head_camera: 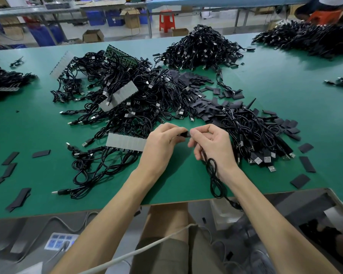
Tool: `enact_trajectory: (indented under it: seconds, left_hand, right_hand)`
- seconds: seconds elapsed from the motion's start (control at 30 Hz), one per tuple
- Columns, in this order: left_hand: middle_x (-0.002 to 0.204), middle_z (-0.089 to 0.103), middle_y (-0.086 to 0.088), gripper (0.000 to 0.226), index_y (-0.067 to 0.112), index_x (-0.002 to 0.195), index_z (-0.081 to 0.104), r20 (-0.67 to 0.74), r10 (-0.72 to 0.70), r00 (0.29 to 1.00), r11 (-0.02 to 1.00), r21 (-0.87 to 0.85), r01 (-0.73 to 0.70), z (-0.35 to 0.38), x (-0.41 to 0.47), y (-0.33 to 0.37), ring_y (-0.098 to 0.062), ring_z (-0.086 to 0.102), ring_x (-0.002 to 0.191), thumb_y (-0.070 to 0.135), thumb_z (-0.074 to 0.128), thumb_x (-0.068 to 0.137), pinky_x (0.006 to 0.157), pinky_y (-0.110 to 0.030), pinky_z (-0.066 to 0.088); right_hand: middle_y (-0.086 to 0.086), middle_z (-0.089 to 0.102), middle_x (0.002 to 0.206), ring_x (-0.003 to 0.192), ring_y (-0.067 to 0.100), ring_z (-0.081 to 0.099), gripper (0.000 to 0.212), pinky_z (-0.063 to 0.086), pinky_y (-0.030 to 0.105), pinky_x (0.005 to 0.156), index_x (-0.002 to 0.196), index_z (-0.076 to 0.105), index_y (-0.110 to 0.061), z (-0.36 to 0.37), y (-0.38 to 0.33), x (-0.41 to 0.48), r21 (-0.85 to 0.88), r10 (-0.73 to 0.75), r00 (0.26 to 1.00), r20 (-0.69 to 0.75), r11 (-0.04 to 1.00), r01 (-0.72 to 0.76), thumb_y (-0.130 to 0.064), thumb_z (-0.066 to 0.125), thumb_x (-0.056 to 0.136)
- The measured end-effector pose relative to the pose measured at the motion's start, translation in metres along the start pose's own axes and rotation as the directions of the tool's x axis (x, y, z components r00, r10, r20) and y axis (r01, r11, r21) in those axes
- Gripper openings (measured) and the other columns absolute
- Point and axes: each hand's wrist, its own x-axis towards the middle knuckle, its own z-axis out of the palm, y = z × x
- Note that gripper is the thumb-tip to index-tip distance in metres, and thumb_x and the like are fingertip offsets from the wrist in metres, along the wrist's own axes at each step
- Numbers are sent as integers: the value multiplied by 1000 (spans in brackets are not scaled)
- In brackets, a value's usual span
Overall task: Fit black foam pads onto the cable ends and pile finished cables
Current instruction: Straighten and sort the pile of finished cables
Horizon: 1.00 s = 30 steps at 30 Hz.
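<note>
My left hand (pixel 160 143) and my right hand (pixel 212 144) meet above the green table (pixel 38 127), a short way in from its front edge. Between their fingertips sits a small black foam pad (pixel 184 134), pinched by my left fingers. My right hand pinches the end of a black cable (pixel 213 175), which loops down past my right wrist and over the table edge. A big tangle of black USB cables (pixel 131 95) lies just beyond my hands. Loose black foam pads (pixel 210 107) are heaped to the right of it.
A pile of cables (pixel 253 139) lies right of my right hand, a tall heap (pixel 202 48) behind, more heaps at far right and far left. Stray foam pads (pixel 10 167) dot the left front. Grey strips (pixel 125 142) lie by my left hand. A red stool (pixel 166 20) stands beyond.
</note>
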Motion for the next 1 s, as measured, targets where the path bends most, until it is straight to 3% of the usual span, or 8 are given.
enact_trajectory:
  seconds: [0.17, 0.43, 0.67, 1.0]
  left_hand:
    - [102, 70, -13, 26, -1, 105, 77, -60, -62, 996, 997, -38, 60, -2, 2, -1, -18, 67, 88, -16, 66, 87, 85, -8, 51]
    - [102, 70, -13, 23, 0, 105, 78, -29, -14, 999, 998, -57, 12, 2, 0, -6, -25, 68, 93, -11, 68, 88, 83, -33, 60]
    - [100, 71, -16, 22, -2, 106, 77, -10, 60, 998, 998, -33, -60, 3, -2, -4, -31, 66, 93, -11, 67, 88, 81, -41, 61]
    - [102, 70, -13, 23, 1, 105, 78, -11, -14, 1000, 996, -91, 13, 4, -1, -5, -23, 70, 92, -11, 64, 91, 85, -35, 61]
  right_hand:
    - [12, 77, 84, 50, 21, 61, 19, 37, 21, 41, 104, 65, -8, 0, 0, 0, 17, -3, 998, 58, 1000, 2, -24, 54, 107]
    - [10, 75, 78, 43, 19, 55, 16, 39, 22, 43, 100, 59, -4, -4, 2, 2, -34, -2, 998, 56, 999, 3, -20, 59, 104]
    - [9, 72, 72, 42, 19, 52, 17, 45, 24, 47, 98, 56, -8, -7, 3, 2, -21, -1, 997, 77, 1000, 3, -21, 64, 101]
    - [7, 70, 70, 45, 19, 50, 14, 44, 23, 49, 99, 58, -7, -3, -3, 0, 9, 25, 998, 51, 1000, -26, -19, 56, 106]
